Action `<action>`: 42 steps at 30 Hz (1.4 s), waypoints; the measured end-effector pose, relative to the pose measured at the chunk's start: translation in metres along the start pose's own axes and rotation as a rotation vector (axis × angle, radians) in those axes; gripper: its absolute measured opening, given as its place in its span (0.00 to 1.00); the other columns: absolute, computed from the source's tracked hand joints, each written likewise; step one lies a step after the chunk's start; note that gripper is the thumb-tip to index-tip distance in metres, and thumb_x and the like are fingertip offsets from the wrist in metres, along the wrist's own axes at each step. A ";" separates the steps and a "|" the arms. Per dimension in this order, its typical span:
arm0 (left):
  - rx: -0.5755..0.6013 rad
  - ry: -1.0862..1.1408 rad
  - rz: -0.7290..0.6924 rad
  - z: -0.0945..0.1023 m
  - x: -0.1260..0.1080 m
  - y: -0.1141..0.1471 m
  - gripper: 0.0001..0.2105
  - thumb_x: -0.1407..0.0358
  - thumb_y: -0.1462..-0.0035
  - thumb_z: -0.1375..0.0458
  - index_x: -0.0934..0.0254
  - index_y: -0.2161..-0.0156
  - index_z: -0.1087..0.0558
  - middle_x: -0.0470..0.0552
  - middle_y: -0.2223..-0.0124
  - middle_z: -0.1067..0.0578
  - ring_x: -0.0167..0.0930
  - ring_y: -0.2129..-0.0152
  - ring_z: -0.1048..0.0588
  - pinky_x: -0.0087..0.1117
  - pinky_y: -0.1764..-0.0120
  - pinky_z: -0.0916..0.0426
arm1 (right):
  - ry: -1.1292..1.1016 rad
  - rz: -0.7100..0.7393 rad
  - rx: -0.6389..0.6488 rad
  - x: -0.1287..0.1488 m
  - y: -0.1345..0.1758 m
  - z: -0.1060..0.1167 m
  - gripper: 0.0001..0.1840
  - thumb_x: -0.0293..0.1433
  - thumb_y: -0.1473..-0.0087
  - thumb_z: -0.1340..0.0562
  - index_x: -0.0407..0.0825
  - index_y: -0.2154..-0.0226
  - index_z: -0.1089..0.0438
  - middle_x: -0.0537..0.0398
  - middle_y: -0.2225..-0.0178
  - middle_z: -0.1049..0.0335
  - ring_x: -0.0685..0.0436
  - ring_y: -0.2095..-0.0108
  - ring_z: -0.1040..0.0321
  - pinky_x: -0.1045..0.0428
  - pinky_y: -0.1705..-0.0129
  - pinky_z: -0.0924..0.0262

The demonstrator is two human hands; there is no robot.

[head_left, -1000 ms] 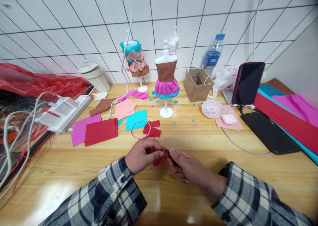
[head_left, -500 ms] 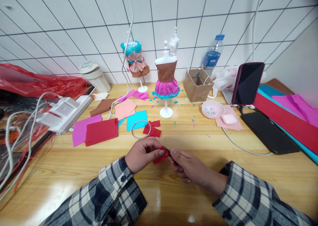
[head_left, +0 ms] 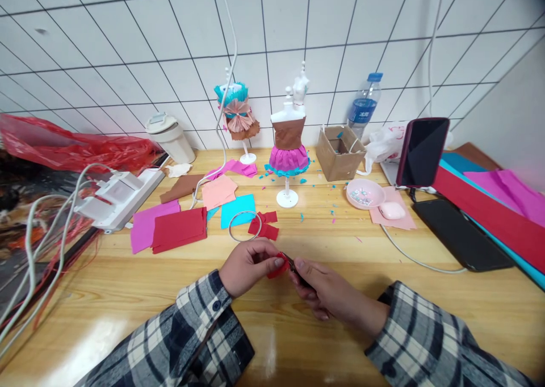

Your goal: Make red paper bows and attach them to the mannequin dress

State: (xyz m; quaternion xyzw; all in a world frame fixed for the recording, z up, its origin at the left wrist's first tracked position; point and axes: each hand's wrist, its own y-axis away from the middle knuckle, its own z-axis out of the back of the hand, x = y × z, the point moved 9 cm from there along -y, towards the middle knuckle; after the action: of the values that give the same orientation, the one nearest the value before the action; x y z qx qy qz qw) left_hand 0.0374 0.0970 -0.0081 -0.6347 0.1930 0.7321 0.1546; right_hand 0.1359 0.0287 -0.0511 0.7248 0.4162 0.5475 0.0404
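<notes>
Pinched between the thumb and fingers of my left hand [head_left: 251,265] is a small piece of red crepe paper [head_left: 278,266]. My right hand [head_left: 323,285] is closed around small dark scissors [head_left: 291,261], mostly hidden by the fingers, with their tips against the red paper's right edge. Just beyond my hands, several red crepe strips [head_left: 264,231] lie beside a thin metal ring [head_left: 230,226], which rests partly on a blue paper piece [head_left: 238,206]. Farther back stands a small white dress form [head_left: 288,110] wearing a brown top and a pink skirt with a blue hem.
Stacked red paper [head_left: 179,230] and purple paper lie left, near a white power strip [head_left: 128,200] with cables. Behind are a second decorated dress form [head_left: 240,114], a cardboard box [head_left: 338,160] and a water bottle [head_left: 364,106]. A bead dish [head_left: 365,194] and phones [head_left: 462,228] sit right.
The view has tilted slightly, so the whole scene sits a little lower. Both hands stay together, and the red paper between them shows a smaller, more folded outline.
</notes>
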 end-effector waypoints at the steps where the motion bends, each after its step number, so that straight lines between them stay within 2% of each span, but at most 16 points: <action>1: 0.003 0.013 0.008 0.000 0.001 0.000 0.15 0.56 0.51 0.35 0.69 0.73 0.26 0.45 0.75 0.31 0.23 0.79 0.32 0.25 0.74 0.36 | 0.000 0.000 0.000 0.000 0.000 0.000 0.28 0.60 0.48 0.48 0.51 0.71 0.45 0.69 0.82 0.56 0.58 0.85 0.66 0.59 0.86 0.63; 8: -0.011 -0.015 0.007 0.002 -0.001 0.000 0.16 0.54 0.52 0.35 0.68 0.73 0.26 0.45 0.75 0.31 0.23 0.79 0.32 0.24 0.75 0.36 | -0.002 -0.016 -0.013 0.003 0.002 0.000 0.28 0.59 0.47 0.48 0.51 0.71 0.46 0.69 0.82 0.57 0.58 0.85 0.67 0.58 0.85 0.67; 18: -0.002 -0.038 0.001 0.002 0.000 0.000 0.15 0.55 0.51 0.36 0.68 0.72 0.25 0.46 0.75 0.30 0.24 0.79 0.32 0.26 0.73 0.34 | 0.036 0.013 -0.047 0.005 0.001 0.007 0.28 0.59 0.47 0.48 0.51 0.72 0.46 0.68 0.82 0.57 0.57 0.85 0.66 0.58 0.85 0.67; 21: -0.047 -0.075 -0.021 0.006 -0.004 -0.001 0.15 0.55 0.49 0.37 0.68 0.72 0.25 0.49 0.71 0.28 0.27 0.75 0.30 0.28 0.69 0.33 | 0.148 0.222 -0.151 0.031 0.007 0.019 0.28 0.60 0.48 0.47 0.50 0.68 0.41 0.67 0.81 0.56 0.56 0.83 0.62 0.57 0.83 0.65; 23: -0.127 -0.150 -0.095 0.012 -0.013 0.001 0.14 0.56 0.50 0.36 0.67 0.73 0.25 0.54 0.63 0.28 0.32 0.65 0.28 0.32 0.60 0.32 | 0.323 0.389 -0.235 0.049 0.014 0.024 0.28 0.56 0.48 0.43 0.49 0.63 0.36 0.65 0.79 0.54 0.54 0.80 0.58 0.56 0.79 0.61; 25: -0.147 -0.202 -0.158 0.010 -0.019 0.003 0.13 0.58 0.51 0.35 0.67 0.74 0.25 0.56 0.59 0.28 0.35 0.58 0.29 0.36 0.53 0.35 | 0.496 0.452 -0.297 0.056 0.017 0.025 0.25 0.51 0.48 0.39 0.48 0.58 0.34 0.64 0.79 0.52 0.53 0.78 0.54 0.55 0.76 0.58; 26: -0.119 -0.201 -0.160 0.006 -0.018 0.003 0.12 0.58 0.50 0.35 0.67 0.74 0.26 0.56 0.59 0.28 0.35 0.59 0.29 0.36 0.53 0.34 | 0.553 0.449 -0.322 0.056 0.017 0.025 0.24 0.49 0.48 0.38 0.48 0.58 0.33 0.64 0.79 0.52 0.52 0.78 0.53 0.55 0.75 0.57; 28: -0.046 -0.159 -0.102 -0.003 -0.010 0.004 0.13 0.57 0.49 0.37 0.67 0.72 0.27 0.53 0.67 0.27 0.31 0.68 0.28 0.33 0.63 0.32 | 0.600 0.423 -0.359 0.053 0.013 0.027 0.19 0.44 0.48 0.37 0.48 0.60 0.31 0.65 0.80 0.52 0.52 0.77 0.52 0.55 0.75 0.57; 30: -0.012 -0.125 -0.012 -0.008 0.001 0.005 0.14 0.55 0.49 0.37 0.68 0.70 0.28 0.49 0.74 0.29 0.26 0.78 0.32 0.28 0.72 0.35 | 0.584 0.402 -0.362 0.049 0.010 0.027 0.14 0.40 0.48 0.37 0.47 0.64 0.31 0.65 0.81 0.52 0.52 0.77 0.51 0.55 0.75 0.56; 32: -0.003 -0.107 0.053 -0.011 0.009 0.007 0.15 0.55 0.49 0.37 0.68 0.68 0.27 0.47 0.76 0.30 0.24 0.81 0.35 0.26 0.76 0.38 | 0.555 0.386 -0.347 0.048 0.007 0.028 0.11 0.38 0.50 0.37 0.47 0.69 0.33 0.64 0.81 0.50 0.52 0.77 0.50 0.55 0.74 0.55; 36: 0.009 0.008 0.075 -0.015 0.012 0.008 0.19 0.55 0.51 0.36 0.66 0.58 0.28 0.47 0.72 0.28 0.24 0.79 0.32 0.26 0.75 0.36 | 0.480 0.411 -0.375 0.057 0.009 0.040 0.10 0.37 0.52 0.37 0.47 0.70 0.35 0.63 0.79 0.45 0.52 0.77 0.48 0.55 0.74 0.52; 38: -0.012 -0.020 0.055 -0.013 0.011 0.007 0.21 0.58 0.51 0.36 0.65 0.54 0.29 0.46 0.72 0.28 0.25 0.78 0.32 0.26 0.74 0.36 | 0.479 0.428 -0.418 0.065 0.011 0.053 0.10 0.37 0.51 0.39 0.47 0.70 0.35 0.63 0.78 0.44 0.52 0.77 0.47 0.55 0.74 0.50; 40: -0.039 -0.105 0.028 -0.009 0.010 0.006 0.20 0.59 0.50 0.37 0.65 0.52 0.29 0.45 0.73 0.28 0.25 0.78 0.32 0.26 0.73 0.37 | 0.618 0.427 -0.496 0.074 0.012 0.067 0.09 0.37 0.50 0.40 0.47 0.70 0.34 0.63 0.79 0.43 0.51 0.77 0.45 0.55 0.74 0.50; 42: -0.077 -0.196 -0.004 -0.002 0.005 0.006 0.18 0.60 0.48 0.39 0.65 0.53 0.28 0.46 0.73 0.28 0.26 0.77 0.31 0.26 0.72 0.35 | 0.864 0.403 -0.620 0.083 0.013 0.082 0.08 0.36 0.48 0.41 0.48 0.70 0.32 0.63 0.80 0.42 0.51 0.77 0.44 0.55 0.74 0.51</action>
State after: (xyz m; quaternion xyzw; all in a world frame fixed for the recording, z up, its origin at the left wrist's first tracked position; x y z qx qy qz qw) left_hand 0.0360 0.0910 -0.0128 -0.5660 0.1475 0.7971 0.1497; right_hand 0.2159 0.1069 -0.0137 0.4541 0.0681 0.8879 -0.0281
